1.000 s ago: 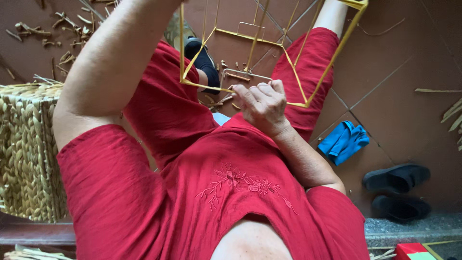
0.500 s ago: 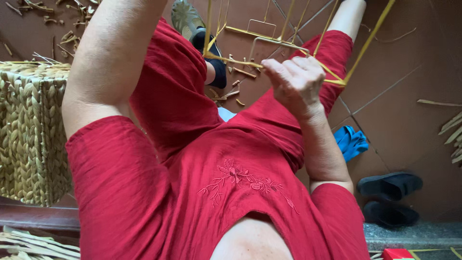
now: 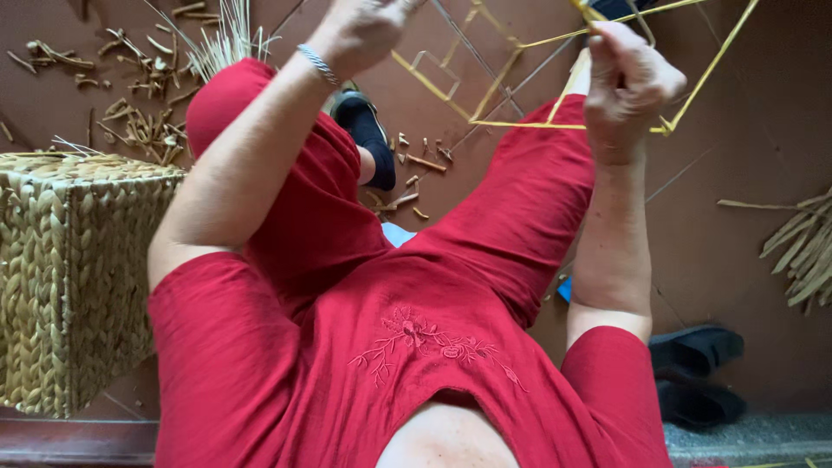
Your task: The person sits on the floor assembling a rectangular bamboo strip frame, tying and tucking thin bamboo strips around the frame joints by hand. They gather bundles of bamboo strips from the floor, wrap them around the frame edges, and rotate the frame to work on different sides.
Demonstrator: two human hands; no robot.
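Overhead, right hand (image 3: pixel 626 87) and left hand (image 3: pixel 364 30) each keep a clenched grip on the yellow wire frame (image 3: pixel 555 126).

- Your single head camera looks steeply down your own red-clad chest and lap to the brown floor (image 3: pixel 745 260).
- It sits close: your raised hands reach the frame's top edge.

She wears a red short-sleeved top (image 3: pixel 347 381) with floral embroidery (image 3: pixel 433 342) on the chest, matching red trousers (image 3: pixel 511 208), a silver bracelet (image 3: pixel 319 65) and a dark sock (image 3: pixel 368 134).
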